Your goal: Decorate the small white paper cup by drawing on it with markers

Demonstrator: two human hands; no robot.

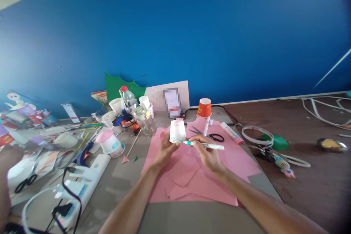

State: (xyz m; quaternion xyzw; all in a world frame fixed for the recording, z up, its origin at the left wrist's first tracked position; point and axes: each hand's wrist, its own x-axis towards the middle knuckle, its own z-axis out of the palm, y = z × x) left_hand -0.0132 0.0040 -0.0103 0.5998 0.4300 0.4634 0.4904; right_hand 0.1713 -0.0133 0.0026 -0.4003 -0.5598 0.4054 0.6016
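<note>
Left hand (166,150) has a small white paper cup (177,130) pinched between thumb and fingers at its lower part, fingers closed in on it; cup sits wide end down, narrow end up, red print near the top, teal marks along the lower edge. Right hand (207,154) is closed in a writing grip on a slim white marker pen (216,146), teal end pointed at the cup's lower edge; can't tell if the tip actually touches. Cup is in front of the person, above overlapping pink paper sheets (186,173) spread on a grey tabletop (201,217). Just beyond the right hand: black-handled scissors (216,138) with blades apart, a white pen (206,127) lying next to them, and a clear and pink tube (231,133) to their right. Red paper cup (205,109) stands open end up behind the sheets. Smartphone (172,102), blurred out, leans on a pale board (156,93) at the blue wall (192,36). Left of the sheets: clear glass jar (146,122), then a white paper cup with a pink top and teal marks (110,143), near a long white power strip (95,170). Another person's hand (11,158) shows at the far left edge, blurry; can't tell its grip.
</note>
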